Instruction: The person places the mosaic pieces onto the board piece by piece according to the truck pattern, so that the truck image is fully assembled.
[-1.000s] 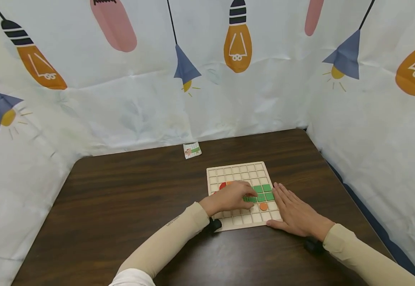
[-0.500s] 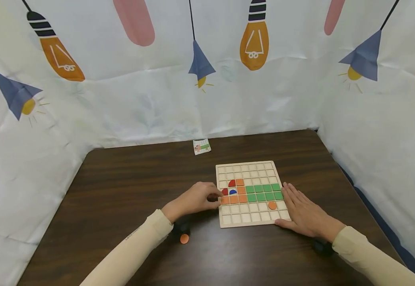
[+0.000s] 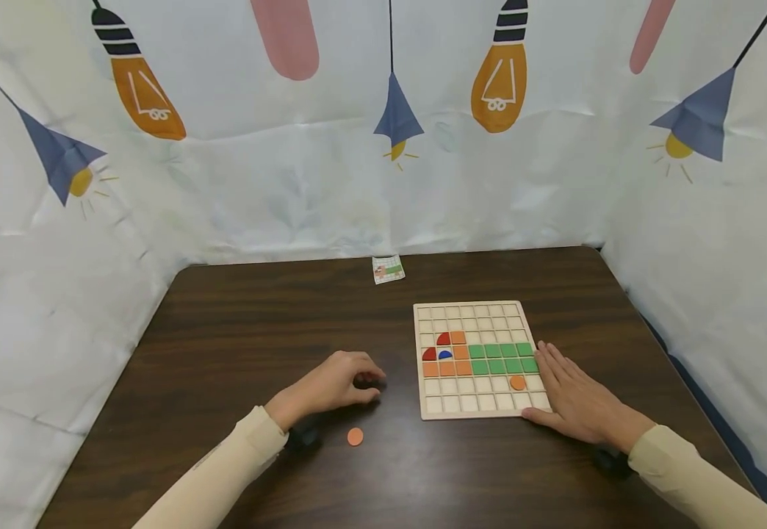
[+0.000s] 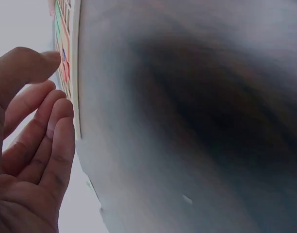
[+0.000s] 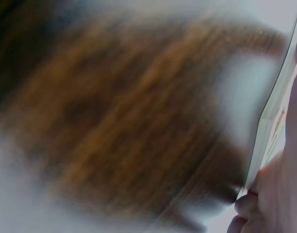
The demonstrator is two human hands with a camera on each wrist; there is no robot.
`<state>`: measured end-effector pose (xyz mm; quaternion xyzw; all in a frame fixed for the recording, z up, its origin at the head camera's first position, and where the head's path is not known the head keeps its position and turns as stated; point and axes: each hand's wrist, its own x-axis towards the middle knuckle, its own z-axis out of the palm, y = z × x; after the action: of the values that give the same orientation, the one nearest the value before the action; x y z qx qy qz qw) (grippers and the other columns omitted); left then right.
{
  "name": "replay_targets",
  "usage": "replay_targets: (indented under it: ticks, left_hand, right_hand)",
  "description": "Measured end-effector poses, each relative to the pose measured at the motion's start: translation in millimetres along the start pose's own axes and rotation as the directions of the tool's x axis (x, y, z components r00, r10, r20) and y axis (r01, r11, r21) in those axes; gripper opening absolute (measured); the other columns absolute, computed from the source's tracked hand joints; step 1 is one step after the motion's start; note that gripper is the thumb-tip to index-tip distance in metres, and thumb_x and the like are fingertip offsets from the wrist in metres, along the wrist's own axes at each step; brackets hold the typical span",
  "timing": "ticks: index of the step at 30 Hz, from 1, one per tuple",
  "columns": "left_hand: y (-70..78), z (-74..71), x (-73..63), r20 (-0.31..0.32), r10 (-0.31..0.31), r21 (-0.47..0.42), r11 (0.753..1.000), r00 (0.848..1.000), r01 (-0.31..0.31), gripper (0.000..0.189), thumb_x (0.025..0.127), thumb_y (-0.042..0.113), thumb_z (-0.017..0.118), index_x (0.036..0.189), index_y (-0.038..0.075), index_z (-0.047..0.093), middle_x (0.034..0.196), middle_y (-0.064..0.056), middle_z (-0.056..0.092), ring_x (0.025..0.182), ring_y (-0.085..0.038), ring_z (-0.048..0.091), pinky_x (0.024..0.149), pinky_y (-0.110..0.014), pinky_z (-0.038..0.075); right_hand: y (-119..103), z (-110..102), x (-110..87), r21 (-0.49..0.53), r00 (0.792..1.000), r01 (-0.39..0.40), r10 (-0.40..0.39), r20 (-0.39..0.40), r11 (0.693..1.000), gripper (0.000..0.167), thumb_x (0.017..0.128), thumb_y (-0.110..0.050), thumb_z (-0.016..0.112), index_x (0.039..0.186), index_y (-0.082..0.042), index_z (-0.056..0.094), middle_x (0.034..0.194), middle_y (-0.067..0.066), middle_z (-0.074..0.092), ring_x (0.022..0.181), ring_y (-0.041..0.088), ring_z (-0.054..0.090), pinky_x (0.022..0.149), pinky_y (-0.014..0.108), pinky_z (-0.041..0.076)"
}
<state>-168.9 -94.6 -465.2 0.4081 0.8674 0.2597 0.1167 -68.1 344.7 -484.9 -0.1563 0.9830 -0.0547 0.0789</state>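
Observation:
A wooden grid board lies on the dark table, right of centre in the head view. Green squares fill two rows; orange squares adjoin them on the left. Two red rounded pieces and a blue half-round piece sit near those. One orange disc is in a lower cell. My left hand hovers left of the board, fingers loosely bent, nothing between thumb and fingertips in the left wrist view. Flat with straight fingers, my right hand rests against the board's right edge.
Another orange disc lies on the table just below my left hand. A small card with a coloured grid picture is at the table's back edge. White curtains printed with lamps surround the table.
My left hand has moved left from over the board, past its left edge, to the bare tabletop. The right hand stays at the board's edge. The head view has shifted left.

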Motion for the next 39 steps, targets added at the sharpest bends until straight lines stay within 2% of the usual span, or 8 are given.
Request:
replay_targets:
  ticks: [6, 12, 18, 23, 28, 39]
  left_hand:
    - [-6.1, -1.3, -22.6, 0.007, -0.003, -0.032, 0.999, 1.0, 0.003, 0.024, 0.091, 0.024, 0.079, 0.114, 0.016, 0.079, 0.107, 0.005, 0.074, 0.091, -0.005, 0.065, 0.082, -0.022, 0.058]
    - [-8.5, 1.2, -40.0, 0.02, 0.023, -0.128, 0.992, 1.0, -0.02, 0.024, 0.089, 0.028, 0.082, 0.111, 0.017, 0.079, 0.107, 0.006, 0.075, 0.091, -0.006, 0.066, 0.083, -0.023, 0.058]
    - [-6.8, 9.4, -50.3, 0.086, 0.059, -0.217, 0.975, 0.995, -0.04, 0.026, 0.089, 0.033, 0.083, 0.11, 0.019, 0.079, 0.106, 0.005, 0.075, 0.089, -0.002, 0.065, 0.082, -0.021, 0.058]
    - [-5.9, 15.2, -53.3, 0.101, 0.075, -0.243, 0.969, 0.992, -0.048, 0.019, 0.09, 0.021, 0.081, 0.109, 0.018, 0.08, 0.105, 0.006, 0.076, 0.088, 0.003, 0.065, 0.081, -0.018, 0.058]
    - [-3.6, 18.8, -48.6, 0.101, 0.101, -0.239, 0.968, 0.99, -0.075, 0.014, 0.094, 0.017, 0.076, 0.107, 0.017, 0.081, 0.104, 0.006, 0.078, 0.087, 0.004, 0.067, 0.079, -0.017, 0.059]
    - [-0.8, 18.0, -44.2, 0.141, 0.06, -0.207, 0.978, 0.988, -0.029, 0.019, 0.094, 0.019, 0.076, 0.112, 0.019, 0.079, 0.108, 0.006, 0.076, 0.089, 0.003, 0.067, 0.081, -0.016, 0.058]
  right_hand:
    - [-1, -1, 0.3, -0.002, 1.0, 0.001, -0.001, 0.004, 1.0, 0.107, 0.096, -0.072, 0.052, 0.162, 0.007, 0.02, 0.17, 0.029, 0.019, 0.157, 0.048, 0.025, 0.122, 0.062, 0.033]
    - [-2, -1, -0.9, -0.004, 1.0, -0.005, 0.005, 0.006, 1.0, 0.107, 0.096, -0.071, 0.053, 0.162, 0.007, 0.019, 0.17, 0.03, 0.019, 0.157, 0.049, 0.025, 0.122, 0.063, 0.032]
    - [0, 0, -2.0, 0.005, 1.0, 0.001, -0.001, 0.001, 1.0, 0.107, 0.096, -0.071, 0.053, 0.162, 0.007, 0.019, 0.17, 0.031, 0.018, 0.157, 0.05, 0.024, 0.121, 0.065, 0.032]
    - [0, 1, -1.0, 0.002, 1.0, 0.005, -0.005, -0.01, 1.0, 0.108, 0.096, -0.072, 0.052, 0.162, 0.007, 0.02, 0.17, 0.031, 0.019, 0.156, 0.049, 0.024, 0.121, 0.065, 0.032]
    - [0, -1, -1.7, 0.001, 1.0, -0.002, 0.002, -0.004, 1.0, 0.107, 0.096, -0.071, 0.053, 0.162, 0.007, 0.02, 0.17, 0.03, 0.019, 0.156, 0.05, 0.024, 0.122, 0.064, 0.032]
    - [-1, -2, -0.9, 0.002, 1.0, 0.009, -0.009, -0.005, 1.0, 0.106, 0.097, -0.07, 0.053, 0.162, 0.007, 0.021, 0.169, 0.03, 0.02, 0.156, 0.049, 0.025, 0.121, 0.063, 0.033]
